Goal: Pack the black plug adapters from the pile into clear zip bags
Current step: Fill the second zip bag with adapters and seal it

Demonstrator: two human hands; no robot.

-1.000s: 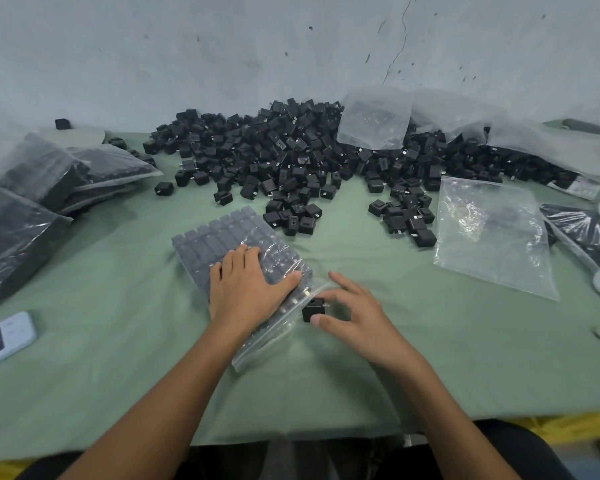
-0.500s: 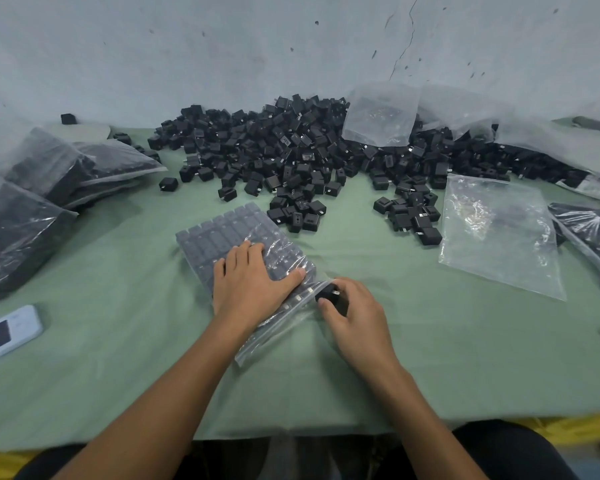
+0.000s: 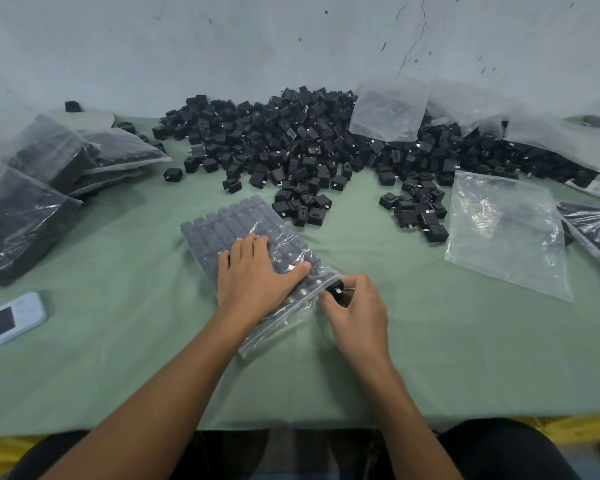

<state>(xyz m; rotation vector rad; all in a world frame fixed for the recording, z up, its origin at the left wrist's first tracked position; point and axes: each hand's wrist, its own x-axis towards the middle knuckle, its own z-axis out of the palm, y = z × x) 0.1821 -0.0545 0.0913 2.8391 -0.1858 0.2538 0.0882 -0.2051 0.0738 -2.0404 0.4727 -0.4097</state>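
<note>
Pressing flat on a clear plastic zip bag packed with neat rows of black adapters, the left hand lies with fingers straight and close together, thumb stretched toward the bag's mouth, gripping nothing; the bag lies slantwise on the green cloth-covered tabletop, its zip end nearest the person. Just beside that thumb, the right hand has its fingers curled round a small black cube-shaped plug adapter, pinching it at the right corner of the bag's mouth; whether the adapter is already inside the plastic I cannot tell.

The big pile of loose black plug adapters spreads along the far side of the tabletop against the cracked grey wall; two smaller clusters sit nearer, one just beyond the bag's far end, one further right. An empty clear flat bag lies to the right, well apart from both hands; another clear crumpled bag leans on top of the pile. At the left edge, several filled clear bags of dark adapters are stacked on each other; nearer the person, a small white device with a dark screen lies flat on the cloth.
</note>
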